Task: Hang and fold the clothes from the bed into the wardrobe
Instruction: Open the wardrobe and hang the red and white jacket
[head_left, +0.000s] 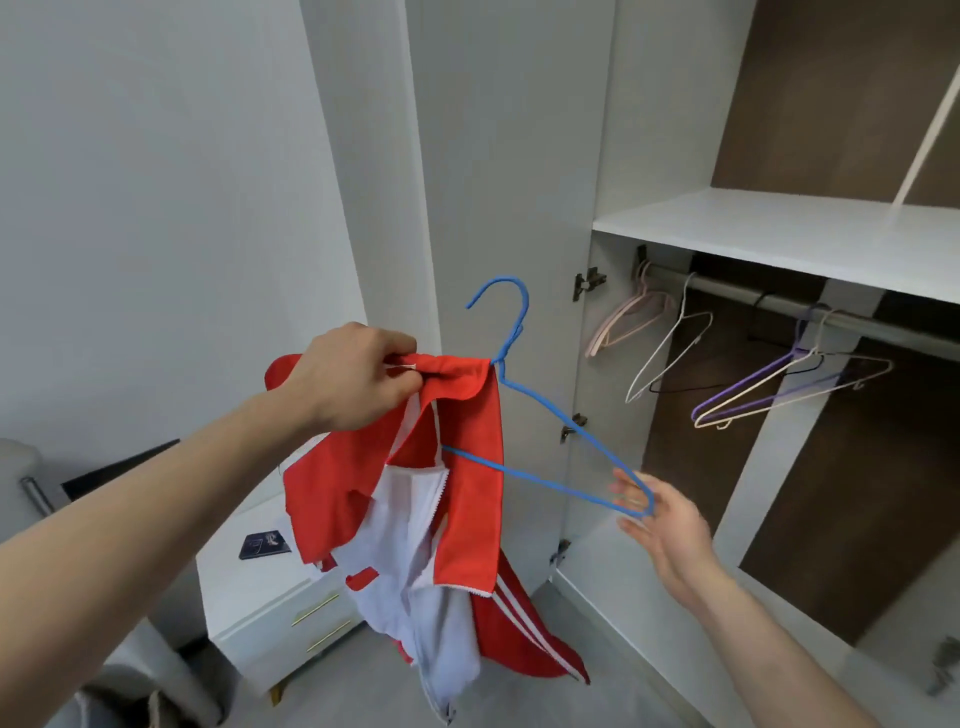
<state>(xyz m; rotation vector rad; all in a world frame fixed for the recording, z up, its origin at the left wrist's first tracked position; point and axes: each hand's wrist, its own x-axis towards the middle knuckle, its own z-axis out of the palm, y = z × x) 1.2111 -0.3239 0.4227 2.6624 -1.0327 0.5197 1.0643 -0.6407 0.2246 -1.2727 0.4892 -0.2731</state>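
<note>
L hand (358, 376) pinches red jacket (457, 467) collar w/ hanger (550, 436) neck beside it, to steady; R hand (660, 519), fingers apart, props hanger's free end for the other shoulder.

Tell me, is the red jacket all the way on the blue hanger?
No. Only one shoulder of the red jacket is on the blue hanger; its other arm sticks out bare.

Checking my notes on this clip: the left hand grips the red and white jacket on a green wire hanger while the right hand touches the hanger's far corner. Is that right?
One detail is wrong: the wire hanger is blue, not green, as the head view shows. The left hand does grip the red and white jacket, and the right hand does touch the hanger's far corner with its fingers.
</note>
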